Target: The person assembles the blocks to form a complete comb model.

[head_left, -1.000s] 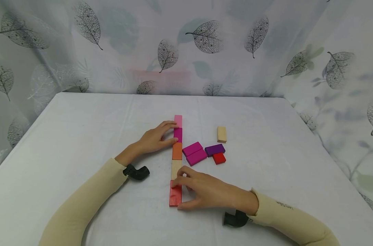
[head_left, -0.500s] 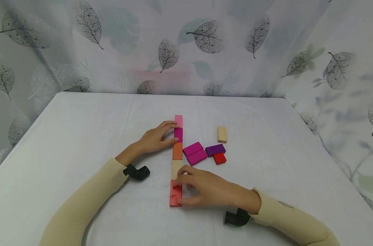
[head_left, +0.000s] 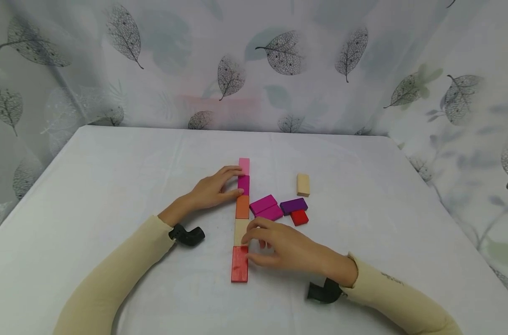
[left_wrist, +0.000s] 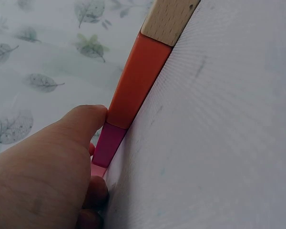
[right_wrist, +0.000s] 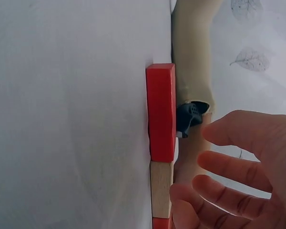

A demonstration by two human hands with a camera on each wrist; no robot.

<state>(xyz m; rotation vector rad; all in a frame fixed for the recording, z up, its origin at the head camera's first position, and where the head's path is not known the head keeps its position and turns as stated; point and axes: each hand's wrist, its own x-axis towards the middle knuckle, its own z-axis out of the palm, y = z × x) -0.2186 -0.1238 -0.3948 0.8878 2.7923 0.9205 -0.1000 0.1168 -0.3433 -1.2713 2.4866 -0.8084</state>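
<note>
A straight row of blocks runs away from me: a red block [head_left: 239, 266], a plain wooden block [head_left: 240, 231], an orange block [head_left: 242, 207], a magenta block [head_left: 245, 184] and a light pink block [head_left: 244, 165]. My left hand [head_left: 212, 190] touches the far part, its thumb by the joint of orange and magenta and its fingertips at the pink one. In the left wrist view that thumb lies against the orange block [left_wrist: 140, 78]. Over the wooden and red blocks hovers my right hand [head_left: 285, 244], fingers loosely bent and holding nothing. The right wrist view shows it apart from the red block [right_wrist: 161, 112].
Right of the row lie two magenta blocks [head_left: 263, 204] side by side, a purple block [head_left: 293, 206] and a smaller red block [head_left: 299, 217] touching it. Another wooden block [head_left: 302, 184] stands farther back. A leaf-print curtain [head_left: 161, 102] borders the white table [head_left: 342, 163].
My right hand has lifted off the red block and shifted away from me, toward the wooden one. The left hand stays in place. The row looks unchanged.
</note>
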